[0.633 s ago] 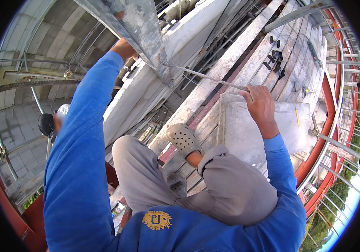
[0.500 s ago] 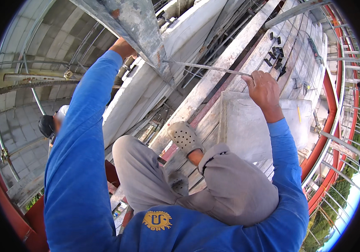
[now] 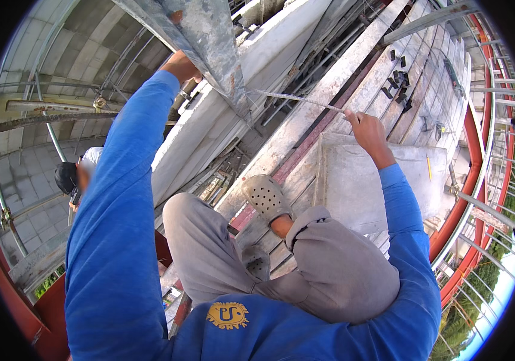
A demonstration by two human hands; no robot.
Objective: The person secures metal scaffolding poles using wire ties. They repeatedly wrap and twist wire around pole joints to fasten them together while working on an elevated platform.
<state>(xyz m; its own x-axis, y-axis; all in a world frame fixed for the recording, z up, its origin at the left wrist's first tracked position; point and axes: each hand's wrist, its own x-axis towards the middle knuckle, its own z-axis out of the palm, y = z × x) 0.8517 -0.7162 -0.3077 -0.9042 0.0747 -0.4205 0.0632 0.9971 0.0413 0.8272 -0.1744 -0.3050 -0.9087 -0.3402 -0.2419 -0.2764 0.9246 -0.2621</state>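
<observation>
I am sitting with my knees bent, in grey trousers (image 3: 341, 265), and both my arms are reaching forward in blue sleeves (image 3: 113, 228). My right hand (image 3: 370, 135) is holding a thin grey rod (image 3: 296, 97) by its near end; the fingers (image 3: 359, 120) are pressing together on it. The rod is running leftward from my grip, over the planks (image 3: 329, 90), and its far end is coming close to the lower end of a grey metal beam (image 3: 215, 42); I cannot tell whether the two are touching. My left hand (image 3: 181, 66) is lying at the left edge of that beam, its fingers mostly hiding from my view, so I cannot tell how tightly they are closing.

Below my right hand, a flat grey board (image 3: 377, 180) is lying on the planks, with a yellow pencil (image 3: 429, 168) resting on it. Farther off, several small black pieces (image 3: 400, 78) are lying in a loose group, and a long tool (image 3: 453, 77) is lying to their right. One perforated shoe (image 3: 266, 195) is showing ahead of my knees. Off to my left, past my sleeve, a co-worker in a black cap (image 3: 65, 177) is standing lower down, and on my right a red curved pipe (image 3: 472, 135) is edging the planks.
</observation>
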